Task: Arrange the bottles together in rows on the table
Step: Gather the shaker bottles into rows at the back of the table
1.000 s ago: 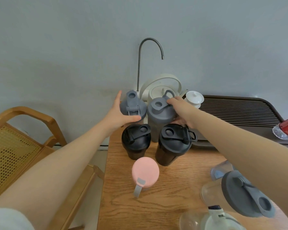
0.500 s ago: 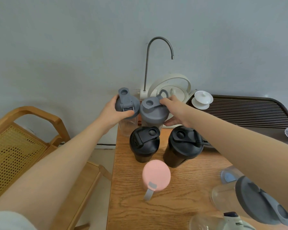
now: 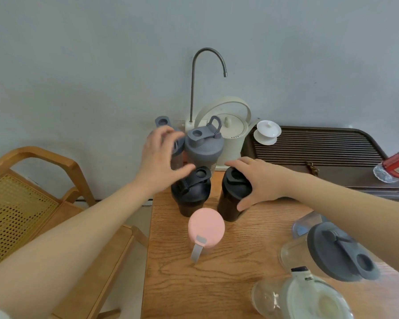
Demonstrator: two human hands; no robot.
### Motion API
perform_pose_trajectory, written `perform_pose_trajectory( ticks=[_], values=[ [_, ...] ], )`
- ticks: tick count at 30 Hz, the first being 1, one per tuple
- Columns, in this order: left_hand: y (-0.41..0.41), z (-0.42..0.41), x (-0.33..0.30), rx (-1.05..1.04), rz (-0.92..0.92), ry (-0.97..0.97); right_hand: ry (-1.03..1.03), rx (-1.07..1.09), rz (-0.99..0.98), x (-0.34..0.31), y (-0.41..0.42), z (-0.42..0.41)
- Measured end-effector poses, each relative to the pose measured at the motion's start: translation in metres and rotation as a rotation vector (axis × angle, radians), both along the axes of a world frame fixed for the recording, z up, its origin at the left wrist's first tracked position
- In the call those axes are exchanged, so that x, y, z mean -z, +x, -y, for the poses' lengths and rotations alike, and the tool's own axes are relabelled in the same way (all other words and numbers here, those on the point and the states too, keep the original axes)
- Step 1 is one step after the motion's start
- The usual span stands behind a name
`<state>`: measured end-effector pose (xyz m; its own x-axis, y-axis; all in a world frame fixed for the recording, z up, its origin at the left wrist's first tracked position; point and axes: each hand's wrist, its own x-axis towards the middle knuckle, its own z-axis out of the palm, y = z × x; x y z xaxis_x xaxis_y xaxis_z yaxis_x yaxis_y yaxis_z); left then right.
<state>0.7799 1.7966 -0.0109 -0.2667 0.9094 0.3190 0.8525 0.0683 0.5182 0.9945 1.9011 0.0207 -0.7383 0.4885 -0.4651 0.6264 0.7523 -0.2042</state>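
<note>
Two grey-lidded bottles stand at the table's back edge: a clear one [image 3: 162,122], partly hidden by my left hand, and a grey one [image 3: 203,149] beside it. In front of them stand a left black bottle [image 3: 190,194] and a right black bottle [image 3: 229,204]. A pink-lidded bottle [image 3: 206,227] is nearest to me. My left hand [image 3: 161,157] hovers blurred with fingers spread above the left black bottle, holding nothing. My right hand [image 3: 257,180] covers the right black bottle's lid, thumb down its side.
A cream kettle [image 3: 230,134] and a gooseneck tap [image 3: 209,65] stand behind the rows. A dark slatted tea tray [image 3: 320,148] carries a white lidded cup [image 3: 267,132] and a red-labelled bottle [image 3: 396,166]. More bottles [image 3: 339,252] crowd the front right. A wooden chair [image 3: 32,203] stands to the left.
Both hands have let go of the two grey-lidded back bottles and drawn back. My right hand now grips the right black bottle; my left hand hovers open.
</note>
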Motion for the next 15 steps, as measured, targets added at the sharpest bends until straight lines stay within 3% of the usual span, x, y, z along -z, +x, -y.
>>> perform_pose_trajectory(
  ticks=[3,9,15],
  values=[
    [0.019,0.008,0.010,0.154,-0.013,-0.190,0.125,0.022,-0.062,0.011,-0.002,0.000],
    [0.023,0.008,0.031,0.093,-0.084,-0.496,0.164,0.147,-0.166,0.014,-0.012,-0.008],
    [0.020,0.009,0.036,0.089,-0.001,-0.507,0.160,0.025,-0.179,0.012,-0.017,0.011]
  ],
)
